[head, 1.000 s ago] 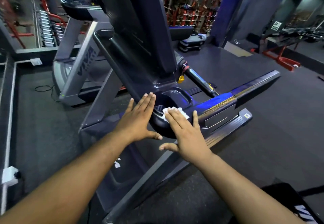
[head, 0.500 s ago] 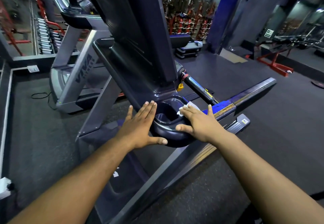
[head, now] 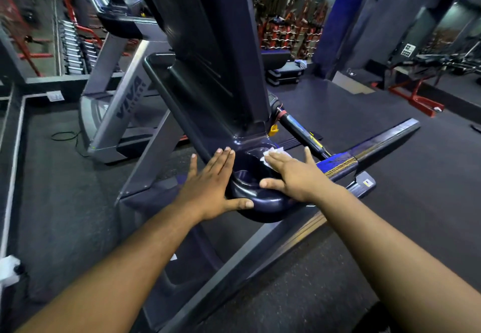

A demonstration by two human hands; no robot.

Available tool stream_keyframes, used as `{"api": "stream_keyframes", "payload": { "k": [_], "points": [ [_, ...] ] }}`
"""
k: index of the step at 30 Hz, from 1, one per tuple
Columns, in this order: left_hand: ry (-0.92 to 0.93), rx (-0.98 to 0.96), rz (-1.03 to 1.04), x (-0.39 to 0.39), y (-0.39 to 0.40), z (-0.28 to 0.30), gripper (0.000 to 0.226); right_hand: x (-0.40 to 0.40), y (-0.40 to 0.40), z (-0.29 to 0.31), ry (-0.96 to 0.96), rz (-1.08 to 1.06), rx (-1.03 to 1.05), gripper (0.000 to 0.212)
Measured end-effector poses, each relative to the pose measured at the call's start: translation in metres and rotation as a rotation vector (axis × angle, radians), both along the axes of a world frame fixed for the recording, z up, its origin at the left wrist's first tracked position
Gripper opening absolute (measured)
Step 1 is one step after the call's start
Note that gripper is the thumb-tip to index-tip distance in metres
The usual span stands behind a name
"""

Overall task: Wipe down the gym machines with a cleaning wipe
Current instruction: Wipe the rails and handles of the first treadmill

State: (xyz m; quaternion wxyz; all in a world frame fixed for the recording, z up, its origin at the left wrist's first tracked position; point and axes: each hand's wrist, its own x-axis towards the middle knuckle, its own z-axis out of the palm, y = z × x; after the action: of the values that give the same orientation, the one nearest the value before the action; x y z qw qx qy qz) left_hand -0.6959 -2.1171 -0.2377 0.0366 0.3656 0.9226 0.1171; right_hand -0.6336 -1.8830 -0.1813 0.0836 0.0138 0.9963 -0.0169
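A dark treadmill console [head: 208, 59] rises in front of me, with a rounded cup-holder tray [head: 260, 202] at its lower corner. My right hand [head: 294, 176] lies flat with straight fingers on the tray's far rim, pressing a white cleaning wipe [head: 276, 154] that shows past the fingertips. My left hand [head: 210, 184] rests flat against the tray's left side, fingers straight, thumb along the front rim. A handrail [head: 369, 150] with a blue sheen runs off to the right.
A second treadmill [head: 122, 103] marked VIVA stands at the left. Dumbbell racks [head: 289, 30] line the back wall. A blue pillar [head: 335, 20] stands at the back right, with a red-framed bench [head: 419, 98] beyond. Dark rubber floor [head: 390, 228] spreads all round.
My right hand has slid the wipe from the tray's near rim across the cup holder to its far right rim. My left hand has stayed against the tray's left side.
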Motion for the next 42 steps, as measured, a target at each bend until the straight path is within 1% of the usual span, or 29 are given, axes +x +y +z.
{"api": "stream_keyframes", "payload": {
  "k": [3, 4, 5, 7, 8, 9, 12, 14, 16, 18, 21, 22, 25, 26, 28, 31, 32, 34, 36, 39, 41, 42],
  "points": [
    [0.01, -0.007, 0.004, -0.001, 0.001, -0.001, 0.132, 0.021, -0.005, -0.003, 0.048, 0.027, 0.025, 0.134],
    [0.011, -0.006, 0.004, -0.001, 0.002, -0.002, 0.132, 0.025, -0.007, -0.003, 0.062, 0.026, -0.011, 0.132],
    [0.008, -0.005, 0.004, -0.002, 0.001, -0.002, 0.132, 0.026, -0.009, -0.001, 0.076, 0.023, -0.061, 0.126],
    [-0.004, -0.004, 0.001, -0.002, 0.002, -0.001, 0.132, 0.027, -0.008, 0.006, 0.105, 0.028, -0.118, 0.104],
    [-0.005, -0.004, 0.002, -0.002, 0.002, -0.001, 0.132, 0.029, -0.006, 0.007, 0.124, 0.033, -0.104, 0.098],
    [-0.005, -0.003, 0.004, -0.002, 0.002, -0.001, 0.133, 0.031, -0.002, 0.006, 0.148, 0.033, -0.07, 0.098],
    [-0.019, 0.006, 0.01, -0.001, 0.001, -0.001, 0.133, 0.048, 0.001, -0.012, 0.277, 0.025, 0.033, 0.11],
    [-0.021, 0.013, 0.015, 0.0, 0.003, -0.002, 0.134, 0.059, -0.009, -0.028, 0.381, 0.047, -0.032, 0.102],
    [-0.014, 0.004, 0.015, 0.001, 0.004, -0.002, 0.133, 0.056, -0.029, -0.035, 0.403, 0.087, -0.115, 0.092],
    [-0.003, -0.021, 0.017, 0.001, 0.003, 0.0, 0.129, 0.043, -0.05, -0.034, 0.366, 0.125, -0.15, 0.087],
    [-0.001, -0.049, 0.018, 0.002, 0.001, 0.002, 0.127, 0.03, -0.061, -0.025, 0.261, 0.158, -0.183, 0.088],
    [-0.004, -0.034, 0.02, 0.002, 0.001, 0.002, 0.128, 0.031, -0.056, -0.024, 0.257, 0.174, -0.163, 0.088],
    [-0.033, 0.008, 0.023, 0.002, 0.001, 0.0, 0.133, 0.044, -0.03, -0.031, 0.393, 0.188, 0.024, 0.087],
    [-0.045, 0.016, 0.026, 0.001, 0.002, 0.0, 0.135, 0.048, -0.027, -0.032, 0.419, 0.164, 0.046, 0.089],
    [-0.071, 0.038, 0.046, -0.002, 0.002, -0.001, 0.143, 0.047, -0.038, -0.033, 0.381, 0.141, 0.005, 0.1],
    [-0.117, 0.06, 0.076, -0.008, 0.0, -0.001, 0.15, 0.038, -0.071, -0.032, 0.249, 0.154, -0.185, 0.116],
    [-0.115, 0.059, 0.077, -0.009, 0.0, -0.001, 0.147, 0.033, -0.078, -0.03, 0.226, 0.161, -0.219, 0.116],
    [-0.095, 0.052, 0.073, -0.01, -0.002, -0.002, 0.14, 0.021, -0.082, -0.028, 0.193, 0.176, -0.235, 0.111],
    [-0.074, 0.038, 0.064, -0.012, -0.003, -0.003, 0.138, 0.006, -0.081, -0.026, 0.143, 0.183, -0.254, 0.108],
    [-0.066, 0.03, 0.043, -0.012, -0.005, -0.001, 0.137, -0.006, -0.083, -0.025, 0.116, 0.171, -0.31, 0.111],
    [-0.079, 0.021, 0.059, -0.011, -0.005, 0.001, 0.137, 0.005, -0.086, -0.026, 0.143, 0.161, -0.274, 0.112],
    [-0.09, 0.023, 0.067, -0.01, -0.005, 0.002, 0.139, 0.015, -0.086, -0.028, 0.183, 0.164, -0.218, 0.112]
  ]
}}
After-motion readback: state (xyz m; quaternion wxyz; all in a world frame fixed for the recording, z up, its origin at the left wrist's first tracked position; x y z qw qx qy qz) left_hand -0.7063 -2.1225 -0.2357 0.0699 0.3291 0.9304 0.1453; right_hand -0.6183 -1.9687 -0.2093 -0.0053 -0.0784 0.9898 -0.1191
